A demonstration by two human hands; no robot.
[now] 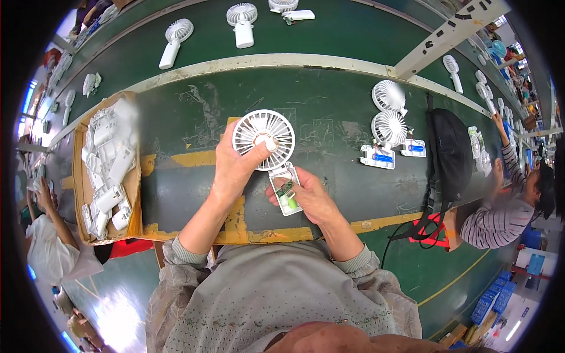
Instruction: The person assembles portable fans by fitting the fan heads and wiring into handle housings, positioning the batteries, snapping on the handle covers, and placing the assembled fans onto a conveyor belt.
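Observation:
A white handheld fan is held over the dark green worktable. Its round grille is gripped by my left hand, with the thumb across the hub. The fan's handle hangs below the head with its casing off, so a green circuit board and a light green part show inside. My right hand is closed around that handle, thumb near the board. Right of my hands lie two more fan heads and opened handles with blue cells inside.
At the left stands a cardboard box full of white plastic casings. A black backpack lies at the right, beside a person in a striped sleeve. Beyond a pale rail, several fans lie on a green belt.

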